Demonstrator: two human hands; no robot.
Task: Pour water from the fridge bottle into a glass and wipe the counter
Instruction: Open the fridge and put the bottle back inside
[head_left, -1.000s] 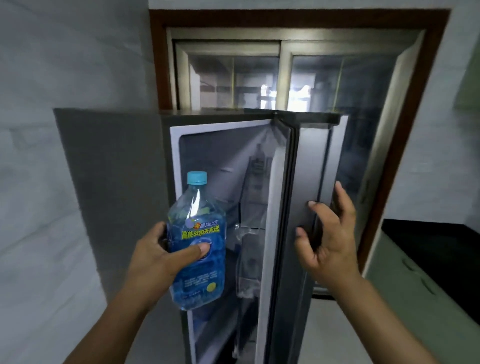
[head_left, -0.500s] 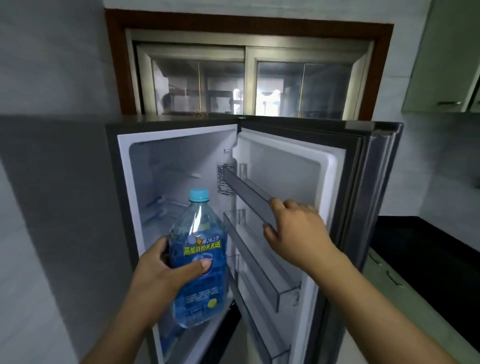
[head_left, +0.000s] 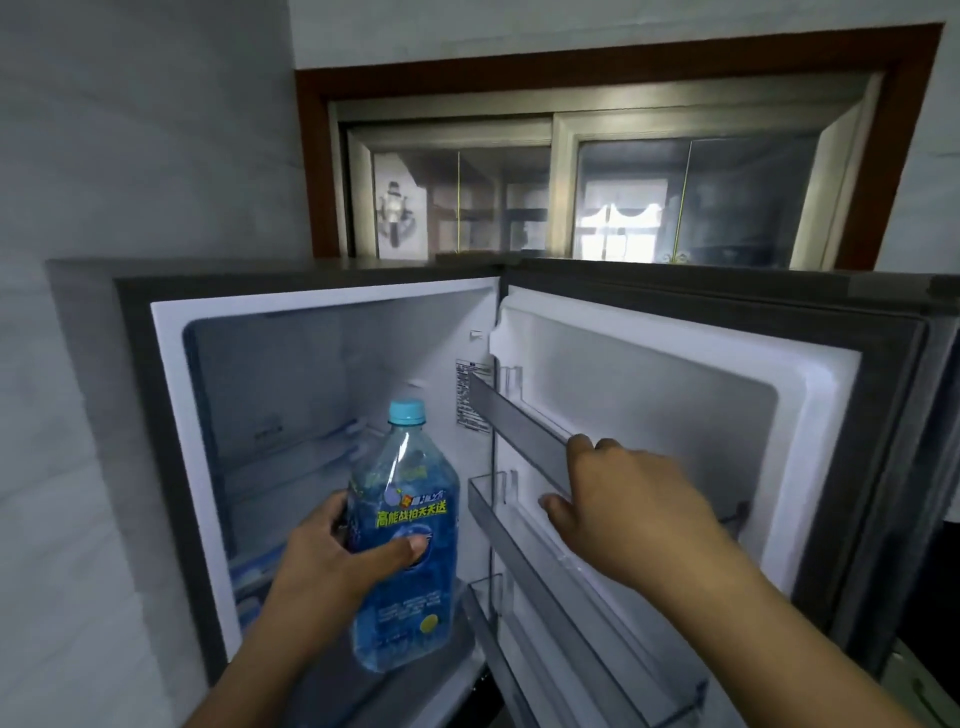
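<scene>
A clear blue water bottle (head_left: 402, 525) with a light-blue cap and a blue label stands upright in my left hand (head_left: 337, 561), in front of the open fridge compartment (head_left: 291, 395). My left hand is wrapped around the bottle's middle. My right hand (head_left: 623, 504) rests on the grey rail of the upper door shelf (head_left: 514, 421) inside the open fridge door (head_left: 675, 415), its fingers curled over the rail. No glass or cloth is in view.
The fridge door stands swung wide to the right, with more transparent door shelves (head_left: 519, 525) below my right hand. A sliding window in a brown frame (head_left: 597, 202) sits above the fridge. A grey tiled wall (head_left: 104, 156) is on the left.
The fridge door has swung from nearly closed to wide open. My right hand moved from the door's outer edge to the inner shelf rail. The bottle stays in my left hand.
</scene>
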